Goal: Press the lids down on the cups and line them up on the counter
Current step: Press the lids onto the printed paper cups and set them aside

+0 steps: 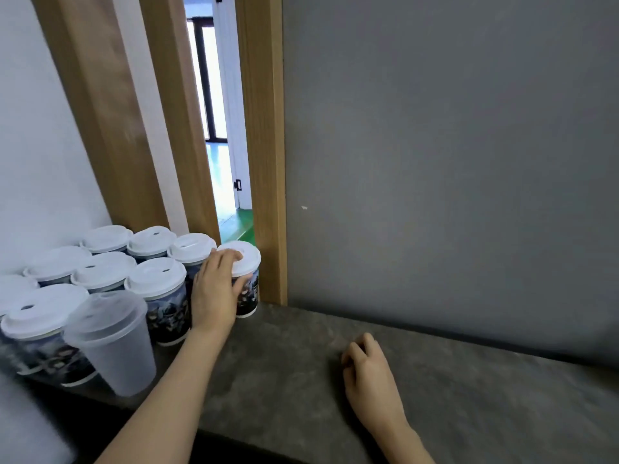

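At counter (301,363) back corner, left hand (214,289) was clamped on end cup (249,296), fingers over its lid (246,259); other cups just left. Right hand (365,366) rested loose, holding nothing. Best: press rim evenly, keep cup upright.

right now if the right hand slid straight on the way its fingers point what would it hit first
Probably the grey wall. The right hand rests on the counter, fingers aimed away from the person and slightly left; bare counter lies ahead, though depth is unclear.
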The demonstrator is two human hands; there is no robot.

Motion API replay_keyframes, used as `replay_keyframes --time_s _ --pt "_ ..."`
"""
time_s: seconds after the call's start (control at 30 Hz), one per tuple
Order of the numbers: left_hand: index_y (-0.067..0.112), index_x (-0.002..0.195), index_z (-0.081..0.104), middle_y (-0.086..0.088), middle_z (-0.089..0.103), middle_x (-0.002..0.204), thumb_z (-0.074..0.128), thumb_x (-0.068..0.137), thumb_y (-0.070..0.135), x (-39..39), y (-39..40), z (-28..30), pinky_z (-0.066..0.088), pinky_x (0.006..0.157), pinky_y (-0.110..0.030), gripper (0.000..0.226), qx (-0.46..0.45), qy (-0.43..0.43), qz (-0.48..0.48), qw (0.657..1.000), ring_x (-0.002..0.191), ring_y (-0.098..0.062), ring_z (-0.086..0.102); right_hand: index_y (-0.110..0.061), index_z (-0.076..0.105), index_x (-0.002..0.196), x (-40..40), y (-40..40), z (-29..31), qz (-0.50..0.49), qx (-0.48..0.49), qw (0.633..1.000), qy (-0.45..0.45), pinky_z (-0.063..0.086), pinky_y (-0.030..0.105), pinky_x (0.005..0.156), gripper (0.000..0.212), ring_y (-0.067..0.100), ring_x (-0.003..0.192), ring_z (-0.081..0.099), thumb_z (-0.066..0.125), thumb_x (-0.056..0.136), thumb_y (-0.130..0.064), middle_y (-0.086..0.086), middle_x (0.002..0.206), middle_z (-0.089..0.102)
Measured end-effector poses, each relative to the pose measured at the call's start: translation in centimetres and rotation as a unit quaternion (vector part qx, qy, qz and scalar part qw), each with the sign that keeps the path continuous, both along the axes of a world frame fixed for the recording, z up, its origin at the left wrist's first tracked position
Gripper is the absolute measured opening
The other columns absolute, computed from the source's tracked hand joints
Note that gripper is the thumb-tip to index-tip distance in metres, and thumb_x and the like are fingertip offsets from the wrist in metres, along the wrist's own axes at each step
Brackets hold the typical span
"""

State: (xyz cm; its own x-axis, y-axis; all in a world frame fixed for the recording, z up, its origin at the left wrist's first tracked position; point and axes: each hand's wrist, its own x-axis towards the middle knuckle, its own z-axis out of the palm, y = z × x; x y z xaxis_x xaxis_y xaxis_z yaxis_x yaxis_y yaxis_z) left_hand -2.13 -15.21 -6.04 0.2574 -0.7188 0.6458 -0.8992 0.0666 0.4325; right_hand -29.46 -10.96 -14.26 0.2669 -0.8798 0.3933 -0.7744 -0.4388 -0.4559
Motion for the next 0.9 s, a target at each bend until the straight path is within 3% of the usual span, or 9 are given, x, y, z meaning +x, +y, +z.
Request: replay_keyframes --time_s 0.17,0.27,0.37,0.47,0.53,0.67,0.77,0.9 --pt "0.007 0.116 0.057 -0.011 0.058 0.124 0.071 0.082 -0.001 -1.0 0.6 -2.5 0.045 0.104 -0.040 0.037 -0.100 0.011 -0.087 0.991 0.118 -0.027 0.053 -0.034 0.042 0.100 -0.4 -0.1 -0.7 0.012 0.006 0.998 -0.068 0.040 0.015 0.088 0.029 0.001 0.098 0.048 0.061 0.086 -0.015 -0.016 0.105 0.040" --pt "0.015 0.121 0.051 -0.002 0.056 0.127 0.062 0.089 0.003 -4.1 1.7 -4.3 0.038 0.105 -0.021 0.036 -0.142 0.107 -0.190 0.965 0.120 -0.011 0.052 -0.034 0.045 0.118 -0.6 -0.1 -0.8 0.016 0.039 0.980 -0.193 0.035 0.004 0.093 0.043 -0.009 0.113 0.049 0.068 0.081 -0.040 -0.020 0.115 0.052" --pt "0.030 0.120 0.049 0.012 0.058 0.125 0.051 0.099 0.023 -8.5 2.7 -6.3 0.042 0.099 -0.015 0.022 -0.139 0.209 -0.238 0.938 0.119 0.000 0.054 -0.033 0.044 0.132 -1.0 -0.3 -0.5 0.034 0.121 0.951 -0.283 0.042 0.010 0.097 0.075 -0.007 0.119 0.053 0.078 0.069 -0.054 -0.023 0.127 0.057" --pt "0.045 0.117 0.045 0.018 0.059 0.121 0.043 0.100 0.034 -11.1 3.0 -7.6 0.048 0.091 -0.020 0.020 -0.115 0.276 -0.221 0.928 0.113 -0.001 0.058 -0.035 0.050 0.125 -1.3 -0.4 -0.3 0.038 0.124 0.943 -0.305 0.052 0.022 0.091 0.073 0.000 0.110 0.064 0.084 0.063 -0.050 -0.021 0.118 0.066" --pt "0.047 0.118 0.045 0.021 0.058 0.122 0.043 0.100 0.032 -11.4 2.8 -7.8 0.047 0.092 -0.017 0.024 -0.105 0.267 -0.217 0.933 0.114 0.001 0.057 -0.034 0.053 0.122 -1.6 -0.2 -0.3 0.033 0.103 0.934 -0.339 0.052 0.022 0.091 0.070 0.003 0.108 0.066 0.088 0.062 -0.040 -0.020 0.117 0.068" --pt "0.027 0.128 0.051 0.017 0.055 0.128 0.047 0.100 0.024 -11.3 2.8 -7.7 0.038 0.100 -0.011 0.029 -0.099 0.208 -0.224 0.947 0.122 0.004 0.050 -0.033 0.056 0.122 -2.1 -0.1 -0.2 0.017 0.075 0.905 -0.418 0.051 0.018 0.091 0.072 0.008 0.111 0.065 0.090 0.061 -0.018 -0.014 0.120 0.067" --pt "0.024 0.129 0.052 0.021 0.053 0.128 0.049 0.097 0.017 -11.3 3.0 -7.8 0.036 0.100 -0.008 0.032 -0.105 0.181 -0.221 0.952 0.121 0.010 0.048 -0.032 0.058 0.124 -2.4 -0.2 -0.2 0.031 0.080 0.889 -0.450 0.051 0.020 0.092 0.072 0.010 0.113 0.065 0.089 0.065 -0.005 -0.011 0.122 0.066" --pt "0.019 0.129 0.055 0.023 0.053 0.128 0.053 0.095 0.011 -11.1 2.9 -8.1 0.037 0.100 -0.009 0.035 -0.124 0.176 -0.212 0.953 0.120 0.009 0.049 -0.035 0.057 0.124 -2.2 -0.1 -0.2 0.018 0.098 0.863 -0.496 0.055 0.023 0.087 0.056 0.010 0.109 0.066 0.081 0.074 -0.032 -0.011 0.120 0.067"
